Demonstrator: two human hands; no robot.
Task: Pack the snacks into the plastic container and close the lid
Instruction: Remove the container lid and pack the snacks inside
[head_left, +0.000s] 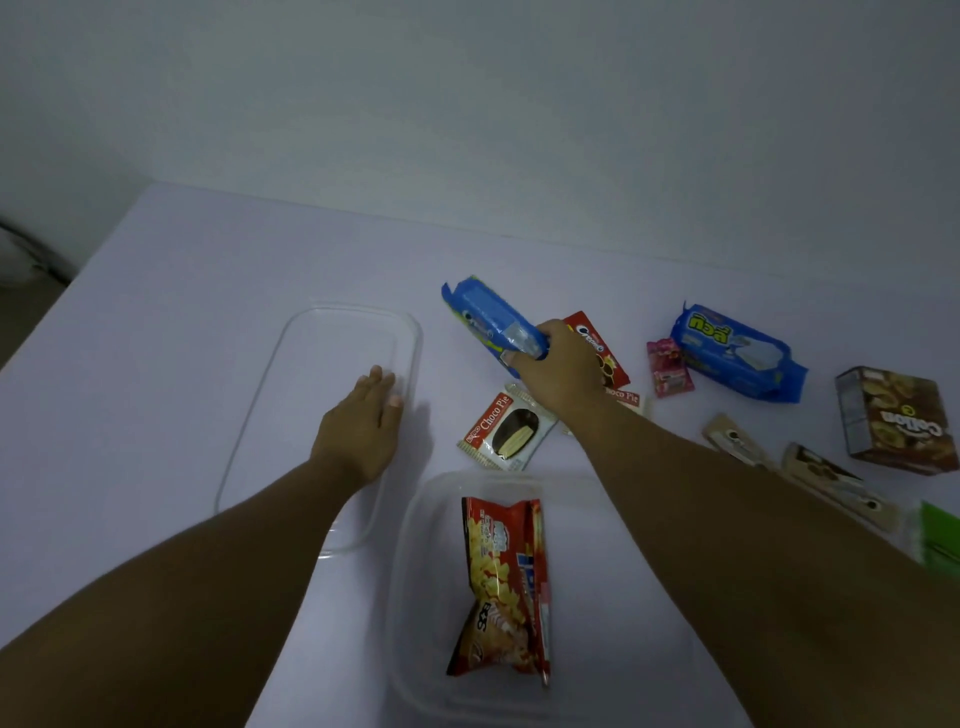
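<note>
The clear rectangular plastic container (415, 519) sits at the near edge of the pale table (156, 338), its front wall cut off by the frame; inside lies a red crinkled snack bag (501, 587). The transparent flat lid (291, 353) lies to its left, with the left hand (363, 421) resting flat on it, fingers straight. The right hand (558, 364) grips a blue biscuit packet (488, 319), covering much of a red Cream-O packet (597, 343). Its forearm hides most of a second pie wrapper beside the white Choco Pie wrapper (506, 431). A green item (940, 535) at the right edge is too cropped to identify.
</note>
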